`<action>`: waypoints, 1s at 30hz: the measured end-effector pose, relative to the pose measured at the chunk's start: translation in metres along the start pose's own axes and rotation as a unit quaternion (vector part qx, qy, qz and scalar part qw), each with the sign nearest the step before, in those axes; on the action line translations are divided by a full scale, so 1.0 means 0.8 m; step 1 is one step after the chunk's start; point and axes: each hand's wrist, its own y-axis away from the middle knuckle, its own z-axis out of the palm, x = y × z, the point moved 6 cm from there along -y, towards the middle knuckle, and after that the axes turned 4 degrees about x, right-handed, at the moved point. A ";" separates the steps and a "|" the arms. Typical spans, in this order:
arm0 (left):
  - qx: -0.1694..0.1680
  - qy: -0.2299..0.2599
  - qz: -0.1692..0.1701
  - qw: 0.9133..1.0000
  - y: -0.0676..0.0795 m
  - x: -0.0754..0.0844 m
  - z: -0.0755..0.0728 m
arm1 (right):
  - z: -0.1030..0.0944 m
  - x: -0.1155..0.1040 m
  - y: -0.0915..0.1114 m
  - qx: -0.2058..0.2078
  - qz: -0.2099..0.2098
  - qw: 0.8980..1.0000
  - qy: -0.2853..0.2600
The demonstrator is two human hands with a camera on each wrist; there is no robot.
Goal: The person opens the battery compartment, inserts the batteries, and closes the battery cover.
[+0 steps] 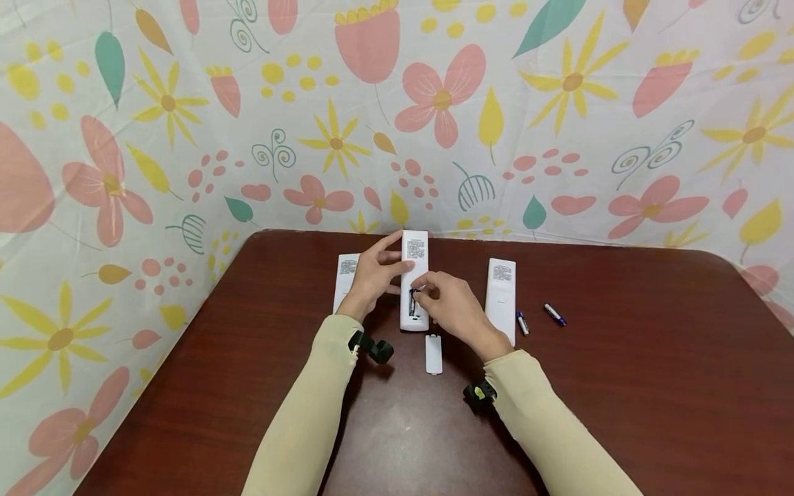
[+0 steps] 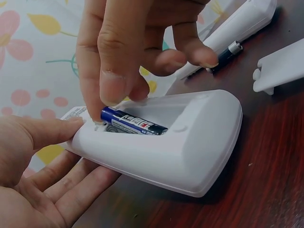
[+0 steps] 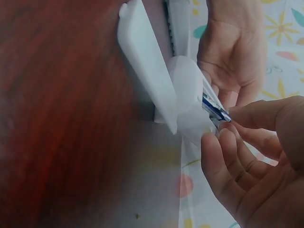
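Nearest, loose cover (image 1: 433, 354) on tabletop (image 1: 403, 437); beyond, off to R, 2 loose batts. (image 1: 555, 315). R hand (image 1: 457, 306): fingertips drawn together, pinching far end of battery (image 2: 135, 122), which sits partly in slot of middle remote (image 2: 156, 147). Key relation: battery's long axis approx. parallel to remote's, i.e. pointing away from viewer; R hand nearer, entering from R side. L hand (image 1: 372, 272): curled round remote's L edge, thumb on its back. Flanking: R remote (image 1: 500, 300) & L remote (image 1: 344, 282), latter partly hidden. Farthest: patterned curtain (image 1: 397, 186).
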 end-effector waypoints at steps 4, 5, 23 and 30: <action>0.001 -0.002 -0.001 1.000 0.001 0.000 -0.001 | -0.008 0.000 -0.003 0.026 -0.015 1.000 0.002; 0.001 -0.002 -0.001 1.000 0.001 0.001 -0.001 | -0.011 0.000 -0.005 0.038 -0.019 0.999 0.003; -0.009 0.015 0.005 1.000 -0.002 -0.001 0.001 | -0.008 0.029 -0.026 -0.057 0.111 0.980 -0.153; -0.012 0.018 0.013 1.000 -0.002 0.001 0.002 | 0.000 0.038 -0.027 -0.068 0.108 0.978 -0.166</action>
